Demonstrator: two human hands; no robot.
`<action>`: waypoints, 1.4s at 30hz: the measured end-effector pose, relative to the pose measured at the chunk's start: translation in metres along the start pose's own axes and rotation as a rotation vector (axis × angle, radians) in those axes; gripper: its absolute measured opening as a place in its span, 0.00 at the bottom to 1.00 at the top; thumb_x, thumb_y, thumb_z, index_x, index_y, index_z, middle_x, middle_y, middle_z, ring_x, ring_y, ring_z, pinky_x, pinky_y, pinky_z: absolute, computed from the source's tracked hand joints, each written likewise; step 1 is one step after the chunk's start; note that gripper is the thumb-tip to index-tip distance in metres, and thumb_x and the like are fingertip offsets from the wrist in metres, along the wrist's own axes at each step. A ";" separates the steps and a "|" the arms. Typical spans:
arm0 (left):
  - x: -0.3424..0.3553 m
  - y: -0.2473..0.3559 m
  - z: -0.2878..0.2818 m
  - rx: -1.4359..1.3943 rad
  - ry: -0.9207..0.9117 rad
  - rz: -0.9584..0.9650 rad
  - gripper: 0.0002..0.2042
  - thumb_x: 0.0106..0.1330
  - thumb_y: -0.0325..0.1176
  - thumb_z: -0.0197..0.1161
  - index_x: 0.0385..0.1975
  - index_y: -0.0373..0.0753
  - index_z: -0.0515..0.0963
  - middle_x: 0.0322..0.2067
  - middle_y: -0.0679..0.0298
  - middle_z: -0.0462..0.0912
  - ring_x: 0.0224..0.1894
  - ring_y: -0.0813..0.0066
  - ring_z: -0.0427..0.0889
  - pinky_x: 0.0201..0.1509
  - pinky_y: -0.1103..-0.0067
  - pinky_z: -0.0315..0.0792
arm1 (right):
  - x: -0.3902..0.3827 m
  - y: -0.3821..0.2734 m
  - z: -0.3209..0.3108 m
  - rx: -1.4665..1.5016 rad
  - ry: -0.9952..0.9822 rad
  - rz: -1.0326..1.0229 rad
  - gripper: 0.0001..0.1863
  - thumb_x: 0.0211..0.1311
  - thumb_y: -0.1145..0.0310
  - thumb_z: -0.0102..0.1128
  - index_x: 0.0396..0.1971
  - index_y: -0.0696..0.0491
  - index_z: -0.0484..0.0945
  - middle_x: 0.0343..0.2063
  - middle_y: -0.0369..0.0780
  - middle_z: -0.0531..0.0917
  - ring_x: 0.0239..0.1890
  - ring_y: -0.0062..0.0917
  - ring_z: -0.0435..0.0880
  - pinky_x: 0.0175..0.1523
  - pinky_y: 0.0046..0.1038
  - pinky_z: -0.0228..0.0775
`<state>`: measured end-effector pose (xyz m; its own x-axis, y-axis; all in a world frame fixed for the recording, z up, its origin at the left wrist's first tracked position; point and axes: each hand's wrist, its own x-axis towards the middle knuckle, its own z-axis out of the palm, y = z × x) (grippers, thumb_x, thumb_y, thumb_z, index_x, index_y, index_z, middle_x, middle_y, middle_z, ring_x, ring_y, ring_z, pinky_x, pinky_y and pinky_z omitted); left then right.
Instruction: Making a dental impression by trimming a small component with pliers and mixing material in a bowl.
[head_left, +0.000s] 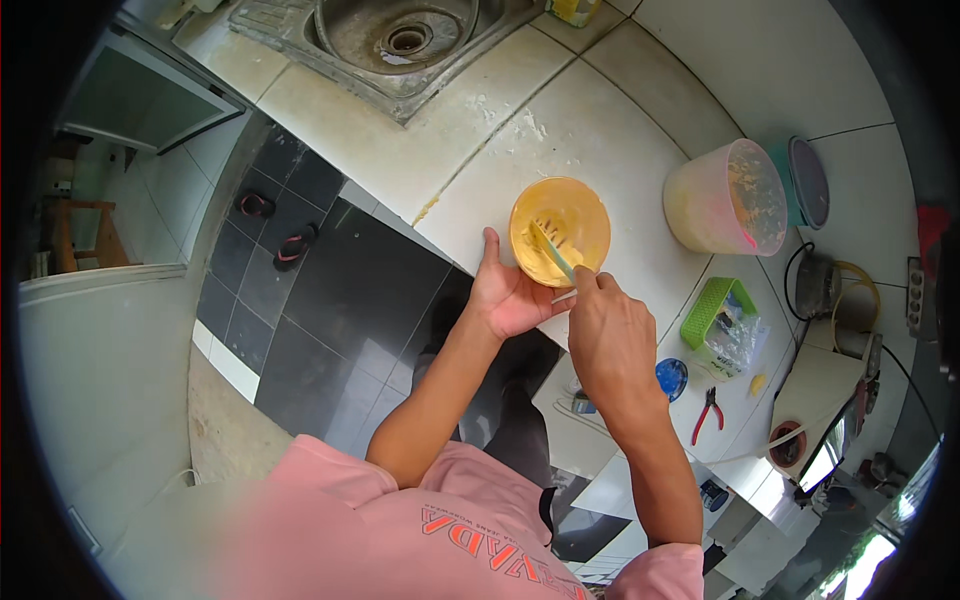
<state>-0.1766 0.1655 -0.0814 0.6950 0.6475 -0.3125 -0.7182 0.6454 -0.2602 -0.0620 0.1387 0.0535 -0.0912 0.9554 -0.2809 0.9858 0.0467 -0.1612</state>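
A yellow-orange bowl (598, 212) stands at the front edge of the white tiled counter, tilted a little toward me. Thick yellow batter-like paste (543, 262) coats its inside, with streaks at the middle. My left hand (508, 292) cups the bowl's near side, palm up, thumb raised at the left and fingers reaching under it. In my right hand (612, 325) is the handle of a pale green utensil (556, 254), slanting into the paste. Its head is partly covered, so I cannot tell whether it is a spoon, fork or spatula.
A pink-tinted plastic tub (710, 200) with yellow residue stands at the right, by a teal container (795, 180). Nearer are a green basket (715, 318), red-handled pliers (708, 415) and a blue round lid (672, 378). A steel sink (400, 95) lies at the back left.
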 end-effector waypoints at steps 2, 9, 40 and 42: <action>0.019 0.011 0.014 -0.018 0.100 0.029 0.35 0.66 0.69 0.40 0.63 0.48 0.65 0.60 0.62 0.70 0.60 0.62 0.70 0.61 0.59 0.67 | 0.004 0.002 -0.004 -0.057 0.092 -0.051 0.09 0.62 0.70 0.58 0.36 0.60 0.73 0.26 0.47 0.80 0.25 0.41 0.84 0.29 0.37 0.75; -0.002 0.030 0.043 0.196 0.114 0.006 0.27 0.64 0.56 0.56 0.56 0.44 0.71 0.54 0.62 0.76 0.55 0.67 0.76 0.59 0.65 0.72 | -0.011 0.011 -0.026 -0.124 0.177 0.099 0.09 0.60 0.74 0.56 0.41 0.56 0.77 0.23 0.44 0.80 0.22 0.37 0.82 0.28 0.36 0.73; -0.021 -0.002 0.049 0.595 0.306 0.184 0.23 0.69 0.52 0.50 0.51 0.39 0.74 0.48 0.59 0.79 0.50 0.66 0.79 0.55 0.67 0.75 | -0.099 -0.047 0.059 0.994 0.484 0.200 0.18 0.62 0.75 0.58 0.52 0.55 0.78 0.18 0.38 0.76 0.14 0.21 0.68 0.20 0.23 0.62; -0.023 -0.006 0.040 0.640 0.346 0.237 0.23 0.69 0.52 0.50 0.52 0.39 0.74 0.49 0.60 0.79 0.51 0.66 0.78 0.56 0.67 0.74 | -0.113 -0.045 0.057 1.834 0.160 0.708 0.15 0.67 0.73 0.54 0.52 0.57 0.79 0.20 0.37 0.78 0.16 0.15 0.67 0.20 0.23 0.59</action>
<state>-0.1872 0.1628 -0.0364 0.3987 0.7023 -0.5898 -0.6144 0.6820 0.3968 -0.1040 0.0123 0.0382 0.3004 0.6823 -0.6665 -0.4819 -0.4944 -0.7234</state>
